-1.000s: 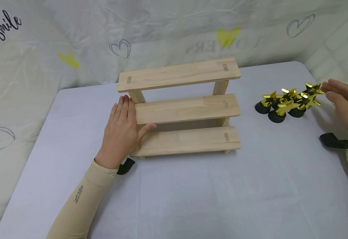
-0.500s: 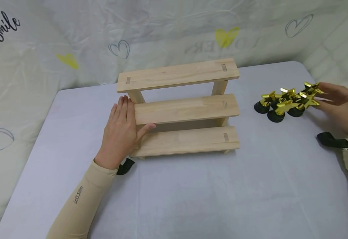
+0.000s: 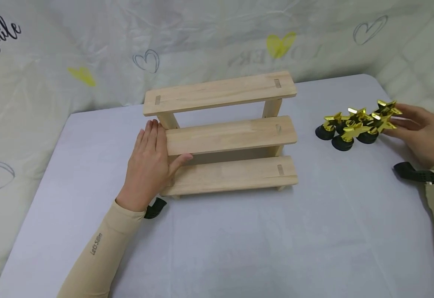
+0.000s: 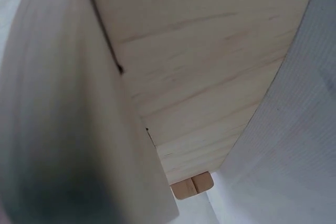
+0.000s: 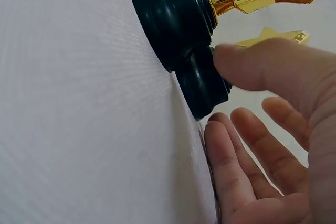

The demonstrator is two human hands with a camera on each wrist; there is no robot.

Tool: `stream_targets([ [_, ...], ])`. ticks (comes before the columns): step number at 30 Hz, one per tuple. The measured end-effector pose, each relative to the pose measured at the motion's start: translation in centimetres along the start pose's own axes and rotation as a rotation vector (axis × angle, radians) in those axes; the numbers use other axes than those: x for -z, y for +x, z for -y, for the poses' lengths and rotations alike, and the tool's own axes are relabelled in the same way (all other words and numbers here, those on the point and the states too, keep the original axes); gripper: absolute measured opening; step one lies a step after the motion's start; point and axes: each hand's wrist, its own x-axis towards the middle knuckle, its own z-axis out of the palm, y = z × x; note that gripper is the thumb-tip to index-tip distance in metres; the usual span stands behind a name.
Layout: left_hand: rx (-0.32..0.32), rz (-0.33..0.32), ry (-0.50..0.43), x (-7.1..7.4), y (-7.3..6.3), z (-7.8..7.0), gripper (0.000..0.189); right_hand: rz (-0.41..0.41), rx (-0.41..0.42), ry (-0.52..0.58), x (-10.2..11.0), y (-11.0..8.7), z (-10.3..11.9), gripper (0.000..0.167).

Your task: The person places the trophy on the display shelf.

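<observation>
A three-tier wooden stand of pale wood sits mid-table in the head view. My left hand lies flat against its left side, fingers straight and thumb out over the lower tiers. Wood grain of the stand fills much of the left wrist view. On the right, several small star trophies, gold on black bases, stand in a tight cluster. My right hand is at the cluster's right end, fingers loosely bent. In the right wrist view its thumb overlaps a black trophy base, with the fingers spread below.
A white cloth covers the table. Behind it hangs a pale curtain printed with hearts and lettering. Black wrist straps show at the cuffs of both beige sleeves.
My right hand has moved left to the rightmost trophies, its fingers going from straight to bent. The left hand stays on the stand. The whole head view has shifted slightly.
</observation>
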Motion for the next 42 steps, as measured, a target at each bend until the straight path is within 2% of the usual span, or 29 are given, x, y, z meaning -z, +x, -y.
stream_targets([
  [1, 0.001, -0.001, 0.000, 0.0, 0.0, 0.0, 0.117, -0.003, 0.007, -0.011, 0.0, 0.2, 0.0, 0.067],
  [5, -0.001, -0.006, 0.001, 0.0, -0.1, 0.0, 0.118, -0.019, 0.045, 0.054, -0.1, 0.8, 0.2, 0.062],
  [8, -0.006, -0.010, -0.001, 0.0, 0.0, 0.0, 0.117, -0.027, 0.040, 0.082, -0.3, 1.0, 0.3, 0.060],
  [14, -0.003, -0.018, -0.008, -0.1, -0.1, 0.0, 0.117, -0.041, 0.016, 0.006, -0.7, 1.2, 0.8, 0.061],
  [29, -0.019, -0.021, 0.003, -0.2, 0.1, 0.1, 0.116, -0.024, 0.051, 0.048, -0.9, 1.3, 1.0, 0.065],
  [35, -0.015, -0.017, 0.003, -0.1, 0.0, 0.1, 0.117, -0.027, 0.056, -0.032, -1.1, 1.2, 1.1, 0.065],
  [42, -0.012, -0.016, -0.003, -0.1, 0.0, 0.1, 0.116, -0.026, 0.003, -0.113, -1.2, 1.2, 1.0, 0.067],
])
